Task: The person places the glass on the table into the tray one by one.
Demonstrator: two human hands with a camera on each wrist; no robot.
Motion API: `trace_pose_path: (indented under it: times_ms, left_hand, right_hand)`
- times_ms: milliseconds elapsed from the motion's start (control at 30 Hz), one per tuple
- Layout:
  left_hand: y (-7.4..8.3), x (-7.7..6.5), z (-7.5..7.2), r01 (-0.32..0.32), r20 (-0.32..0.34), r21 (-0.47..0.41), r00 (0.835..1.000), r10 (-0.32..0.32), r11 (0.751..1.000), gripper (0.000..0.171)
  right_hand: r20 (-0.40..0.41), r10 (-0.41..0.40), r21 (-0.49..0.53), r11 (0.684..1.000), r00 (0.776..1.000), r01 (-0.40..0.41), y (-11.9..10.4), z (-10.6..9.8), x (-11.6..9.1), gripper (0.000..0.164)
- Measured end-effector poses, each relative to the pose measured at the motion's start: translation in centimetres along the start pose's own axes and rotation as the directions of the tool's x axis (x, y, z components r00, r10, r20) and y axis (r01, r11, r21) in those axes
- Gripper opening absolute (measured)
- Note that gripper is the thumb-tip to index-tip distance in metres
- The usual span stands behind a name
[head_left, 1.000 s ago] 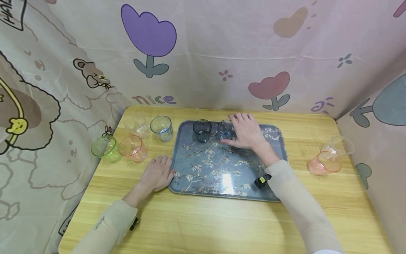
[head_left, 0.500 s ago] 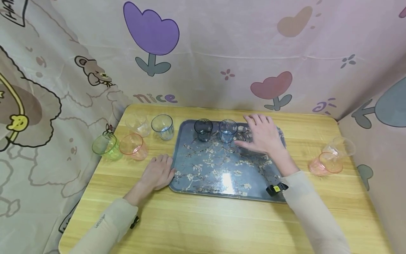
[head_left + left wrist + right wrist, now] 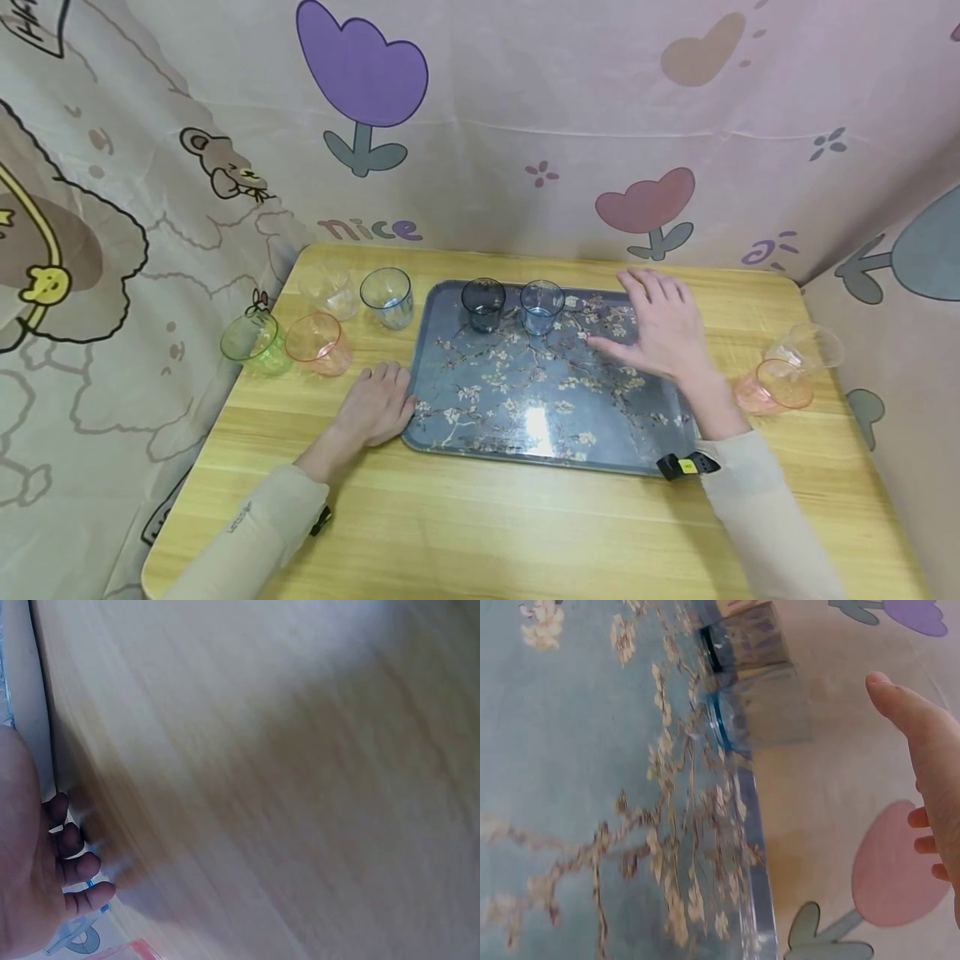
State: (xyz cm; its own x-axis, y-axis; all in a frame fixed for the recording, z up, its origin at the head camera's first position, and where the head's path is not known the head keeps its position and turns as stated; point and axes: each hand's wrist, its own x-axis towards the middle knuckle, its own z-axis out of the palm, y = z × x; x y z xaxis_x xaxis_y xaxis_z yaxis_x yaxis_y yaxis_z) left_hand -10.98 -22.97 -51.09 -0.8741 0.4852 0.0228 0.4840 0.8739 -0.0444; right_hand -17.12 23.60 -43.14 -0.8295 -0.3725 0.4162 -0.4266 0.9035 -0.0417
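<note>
Filling the background, a printed fabric backdrop meets the far edge of the wood-grain surface. On that lies a blue-gray tray patterned with blossom branches. The right hand, fingers and thumb spread wide, hovers near its back right corner, holding nothing. The left hand rests on the surface, its thumb side meeting the tray's left rim; the left wrist view adds what the head view hides, four relaxed fingertips turned toward the wood, wrapped round nothing.

Two tumblers stand upright along the tray's back: a smoky black tumbler and, nearer the right hand, a blue tumbler. A narrow gap parts them in the head view, while the right wrist view overlaps them and shows a blue band at the latter's base.

Only the head view clearly shows the tumblers off the tray: blue-rimmed tumbler, clear tumbler, orange-rimmed tumbler and green tumbler at left; pink tumbler and another colorless tumbler at right.
</note>
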Motion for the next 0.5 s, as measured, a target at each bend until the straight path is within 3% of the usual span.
trace_pose_path:
  times_ms: [500]
  left_hand:
    - [0.0, 0.1, -0.1, 0.004, 0.026, 0.01, 1.0, -0.004, 1.0, 0.031]
  right_hand:
    - [0.027, 0.187, 0.01, 0.982, 0.982, -0.188, 3.4, -3.5, -5.1, 0.117]
